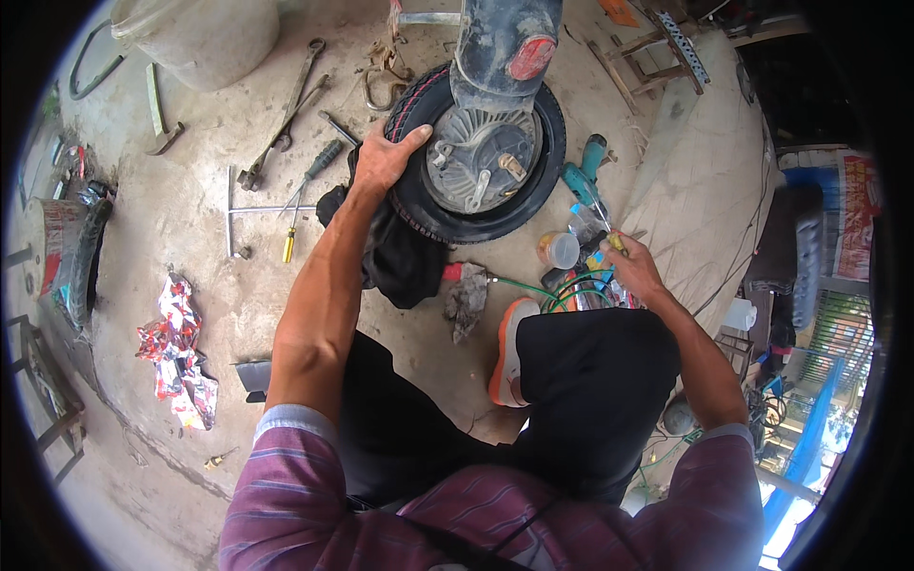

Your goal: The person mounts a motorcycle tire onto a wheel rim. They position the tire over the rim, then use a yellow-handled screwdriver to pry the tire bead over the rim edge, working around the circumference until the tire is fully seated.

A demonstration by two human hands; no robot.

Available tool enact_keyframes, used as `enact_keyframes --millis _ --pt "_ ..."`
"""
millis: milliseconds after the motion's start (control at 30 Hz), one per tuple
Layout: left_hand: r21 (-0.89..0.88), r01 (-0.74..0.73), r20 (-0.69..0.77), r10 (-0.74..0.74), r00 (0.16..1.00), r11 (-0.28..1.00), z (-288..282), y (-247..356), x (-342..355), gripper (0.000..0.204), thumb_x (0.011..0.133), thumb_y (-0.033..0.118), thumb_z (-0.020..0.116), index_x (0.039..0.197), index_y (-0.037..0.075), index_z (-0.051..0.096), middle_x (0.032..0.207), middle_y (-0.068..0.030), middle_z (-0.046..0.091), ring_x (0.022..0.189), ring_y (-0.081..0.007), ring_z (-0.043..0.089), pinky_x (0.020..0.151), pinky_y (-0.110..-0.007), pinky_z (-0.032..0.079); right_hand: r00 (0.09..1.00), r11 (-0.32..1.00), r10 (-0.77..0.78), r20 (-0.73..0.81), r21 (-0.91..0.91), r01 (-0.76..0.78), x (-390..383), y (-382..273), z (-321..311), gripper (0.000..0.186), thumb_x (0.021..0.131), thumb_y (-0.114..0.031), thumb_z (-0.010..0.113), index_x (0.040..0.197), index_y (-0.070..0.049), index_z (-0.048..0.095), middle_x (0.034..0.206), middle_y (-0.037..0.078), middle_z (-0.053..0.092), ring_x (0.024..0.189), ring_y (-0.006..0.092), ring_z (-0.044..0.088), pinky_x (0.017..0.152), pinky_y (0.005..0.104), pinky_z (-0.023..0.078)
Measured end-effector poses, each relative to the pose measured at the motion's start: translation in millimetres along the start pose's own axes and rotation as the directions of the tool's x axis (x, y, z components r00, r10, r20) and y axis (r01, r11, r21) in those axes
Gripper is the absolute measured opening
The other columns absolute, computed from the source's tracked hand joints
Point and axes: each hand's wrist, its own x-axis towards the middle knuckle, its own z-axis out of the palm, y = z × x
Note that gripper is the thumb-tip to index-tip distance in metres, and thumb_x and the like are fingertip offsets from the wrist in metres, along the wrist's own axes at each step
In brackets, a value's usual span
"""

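Note:
A black tire (440, 225) sits around a grey, dusty wheel hub (490, 157), under a dirty mudguard (500, 57) with a red reflector. My left hand (386, 157) grips the tire's left side, thumb lying over the sidewall; the other fingers are partly hidden at its outer edge. Low to the right of the wheel, my right hand (636, 269) is closed around the yellow handle of a screwdriver (618, 244), its shaft pointing up and left. Close by are a teal power tool (585, 176) and a small round plastic tub (560, 250). Black cloth (405, 257) lies against the tire's lower left.
Left of the wheel lie a T-handle wrench (230, 205), a yellow-handled screwdriver (289, 245), a large wrench (303, 90) and a hammer (164, 138). A pale bucket (205, 43) stands far left. Crumpled packaging (181, 352) lies nearer. A wooden stool (657, 62) stands far right.

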Motion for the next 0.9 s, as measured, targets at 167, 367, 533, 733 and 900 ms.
enact_keyframes --millis 167,367,533,733,900 --pt "0.066 0.017 -0.044 -0.014 0.999 0.998 5 2 -4 0.102 0.074 0.064 0.084 0.141 -0.008 0.057 0.131 -0.0304 0.068 0.124 -0.0363 0.067 0.107 -0.041 0.05 0.979 0.942 -0.152 0.135 -0.279 0.185 -40 -45 -19 0.035 0.098 -0.031 0.07 0.111 0.001 0.068 0.089 0.011 0.067 0.081 0.019 0.061 0.076 0.0375 0.05" --pt "0.064 -0.023 -0.009 0.024 1.0 0.998 -5 -4 4 0.104 0.074 0.066 0.083 0.143 -0.007 0.056 0.131 -0.0297 0.068 0.124 -0.0366 0.066 0.108 -0.042 0.05 0.902 0.801 -0.216 0.374 -0.46 0.383 -27 -139 -7 0.039 0.096 -0.034 0.072 0.11 0.002 0.067 0.086 0.021 0.065 0.076 0.0304 0.061 0.074 0.0424 0.049" --pt "-0.026 -0.054 0.052 0.055 0.997 0.998 -6 -1 4 0.095 0.078 0.059 0.085 0.141 -0.007 0.057 0.131 -0.0291 0.068 0.122 -0.0358 0.067 0.107 -0.041 0.05 0.772 0.738 -0.342 0.535 -0.356 0.573 5 -153 26 0.041 0.095 -0.034 0.07 0.118 0.0 0.069 0.095 0.023 0.072 0.088 0.0399 0.069 0.08 0.0451 0.053" --pt "-0.015 -0.05 0.056 0.051 0.997 0.999 -5 -6 4 0.094 0.077 0.058 0.085 0.138 -0.009 0.058 0.127 -0.0289 0.07 0.12 -0.0372 0.068 0.106 -0.041 0.05 0.746 0.829 -0.277 0.605 -0.242 0.504 58 -171 64 0.043 0.096 -0.032 0.067 0.125 0.0 0.066 0.108 0.024 0.071 0.096 0.0397 0.07 0.088 0.0454 0.054" --pt "0.004 -0.032 0.041 0.032 0.999 0.999 0 -6 4 0.093 0.078 0.054 0.086 0.138 -0.01 0.057 0.128 -0.028 0.07 0.119 -0.0352 0.068 0.105 -0.04 0.051 0.8 0.852 -0.292 0.524 -0.238 0.467 90 -131 92 0.043 0.098 -0.035 0.064 0.122 0.001 0.067 0.102 0.023 0.071 0.095 0.0382 0.07 0.085 0.0443 0.053"
